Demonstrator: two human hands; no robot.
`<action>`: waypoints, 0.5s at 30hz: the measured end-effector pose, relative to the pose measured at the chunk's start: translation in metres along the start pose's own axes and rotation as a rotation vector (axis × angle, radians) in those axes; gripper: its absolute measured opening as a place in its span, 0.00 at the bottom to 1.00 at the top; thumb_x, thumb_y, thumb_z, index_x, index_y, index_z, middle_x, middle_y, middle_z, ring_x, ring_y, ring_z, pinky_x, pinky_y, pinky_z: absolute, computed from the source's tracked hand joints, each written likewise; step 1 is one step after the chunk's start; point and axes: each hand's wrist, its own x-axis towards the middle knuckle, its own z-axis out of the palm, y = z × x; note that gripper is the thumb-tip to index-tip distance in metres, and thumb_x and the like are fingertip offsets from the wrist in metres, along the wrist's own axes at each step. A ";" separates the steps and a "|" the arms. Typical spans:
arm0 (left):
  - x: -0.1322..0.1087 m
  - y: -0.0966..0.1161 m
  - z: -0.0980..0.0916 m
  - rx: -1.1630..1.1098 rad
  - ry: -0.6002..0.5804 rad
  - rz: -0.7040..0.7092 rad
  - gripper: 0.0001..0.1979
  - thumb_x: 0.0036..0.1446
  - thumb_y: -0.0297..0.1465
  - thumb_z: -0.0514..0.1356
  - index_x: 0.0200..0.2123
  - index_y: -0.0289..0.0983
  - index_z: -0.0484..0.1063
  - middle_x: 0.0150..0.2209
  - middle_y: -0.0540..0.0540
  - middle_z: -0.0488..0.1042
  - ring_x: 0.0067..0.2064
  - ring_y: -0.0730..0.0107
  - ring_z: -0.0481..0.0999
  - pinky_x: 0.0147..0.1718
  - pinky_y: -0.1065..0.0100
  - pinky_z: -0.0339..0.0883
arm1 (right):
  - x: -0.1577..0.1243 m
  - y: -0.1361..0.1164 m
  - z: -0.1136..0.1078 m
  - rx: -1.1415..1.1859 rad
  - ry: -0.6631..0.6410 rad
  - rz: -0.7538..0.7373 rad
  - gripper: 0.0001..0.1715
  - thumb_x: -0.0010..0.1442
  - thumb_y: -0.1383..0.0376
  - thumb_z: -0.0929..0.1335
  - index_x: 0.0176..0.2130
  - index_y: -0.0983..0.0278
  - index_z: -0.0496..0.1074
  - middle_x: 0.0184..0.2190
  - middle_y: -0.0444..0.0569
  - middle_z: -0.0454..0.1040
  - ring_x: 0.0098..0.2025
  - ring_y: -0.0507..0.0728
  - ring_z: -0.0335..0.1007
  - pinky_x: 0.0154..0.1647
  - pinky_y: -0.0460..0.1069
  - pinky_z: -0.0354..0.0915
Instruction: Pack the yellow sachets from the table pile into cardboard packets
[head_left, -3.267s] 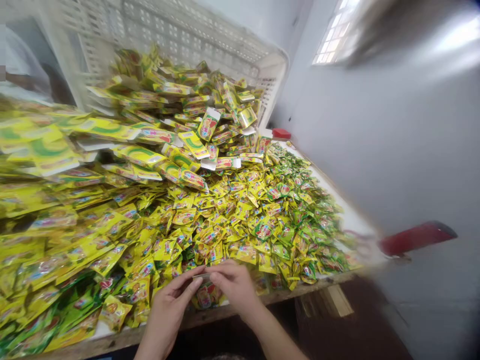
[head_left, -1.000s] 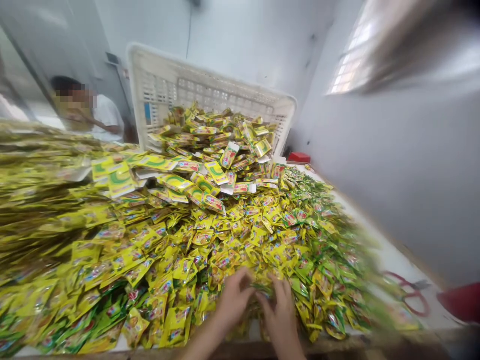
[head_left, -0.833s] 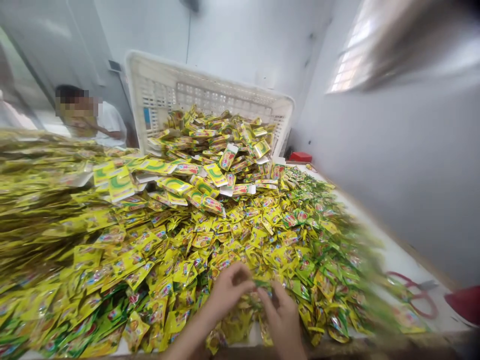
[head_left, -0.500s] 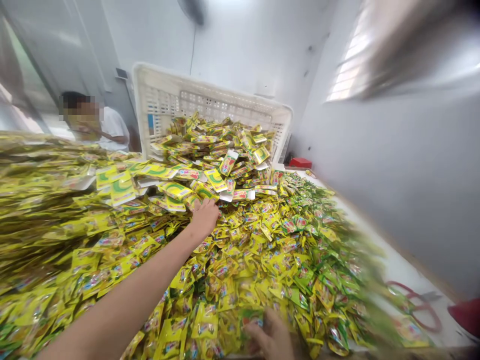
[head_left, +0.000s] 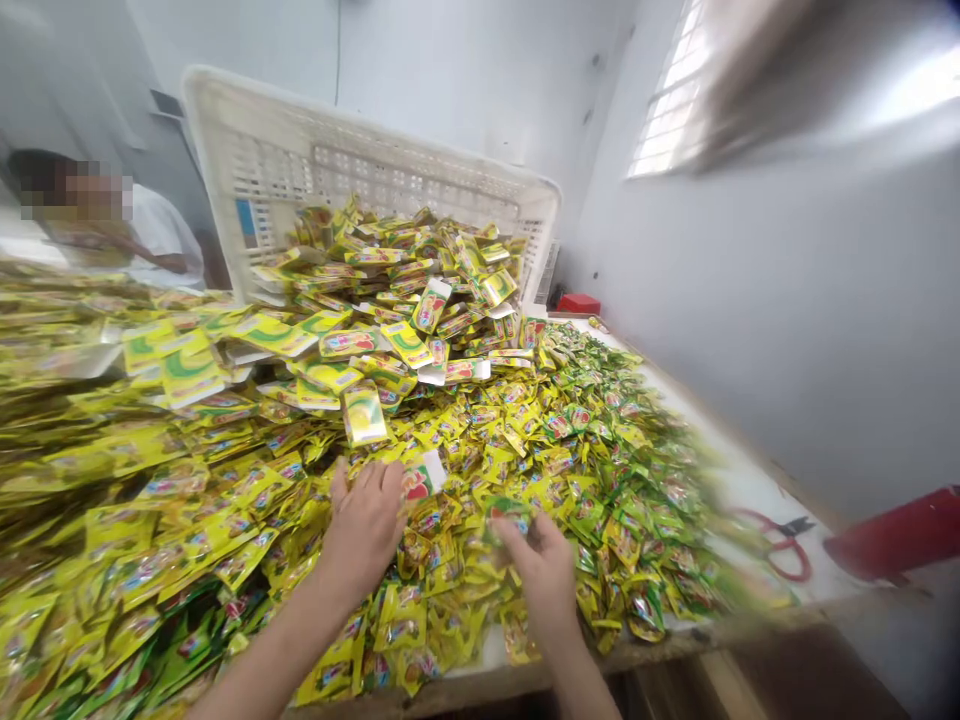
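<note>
Left hand (head_left: 365,520) with its grip holding a small carton (head_left: 426,478), right hand (head_left: 547,562) pinching a green packet (head_left: 512,512), both over heaped yellow packets (head_left: 442,545) on the table (head_left: 739,470), more cartons (head_left: 409,343) piled in a white crate (head_left: 375,135) behind, scissors (head_left: 795,527) at right

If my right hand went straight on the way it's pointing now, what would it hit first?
Probably the yellow packets just beyond the green packet your right hand holds, though its height above them is unclear.

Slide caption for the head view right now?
Left hand holds a carton, right hand a blurred green packet, over heaped sachets before a white crate.
</note>
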 end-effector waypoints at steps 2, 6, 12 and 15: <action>-0.021 0.017 0.003 -0.084 -0.039 0.037 0.23 0.53 0.30 0.59 0.53 0.36 0.63 0.49 0.37 0.73 0.52 0.49 0.71 0.54 0.47 0.56 | 0.003 -0.011 0.011 -0.058 0.027 -0.102 0.16 0.57 0.54 0.70 0.37 0.65 0.73 0.27 0.44 0.74 0.26 0.53 0.67 0.28 0.47 0.66; -0.057 0.044 0.029 -0.335 -0.055 -0.056 0.29 0.55 0.34 0.58 0.59 0.39 0.57 0.53 0.39 0.69 0.53 0.52 0.70 0.49 0.54 0.65 | 0.009 -0.006 0.020 -0.368 -0.087 -0.342 0.08 0.58 0.63 0.69 0.39 0.63 0.75 0.33 0.46 0.74 0.35 0.54 0.68 0.36 0.47 0.63; -0.092 0.066 0.069 -0.468 -0.005 -0.251 0.29 0.51 0.30 0.59 0.58 0.38 0.62 0.53 0.36 0.70 0.55 0.48 0.69 0.53 0.50 0.63 | 0.011 0.010 0.011 -0.736 -0.312 -0.317 0.06 0.52 0.69 0.67 0.24 0.63 0.72 0.24 0.43 0.69 0.29 0.54 0.64 0.30 0.47 0.58; -0.112 0.076 0.087 -0.510 -0.083 -0.402 0.32 0.49 0.29 0.60 0.59 0.36 0.62 0.56 0.29 0.67 0.60 0.42 0.64 0.57 0.45 0.58 | 0.011 0.007 0.001 -0.792 -0.589 -0.305 0.08 0.51 0.70 0.66 0.26 0.61 0.75 0.27 0.45 0.73 0.32 0.56 0.68 0.34 0.48 0.61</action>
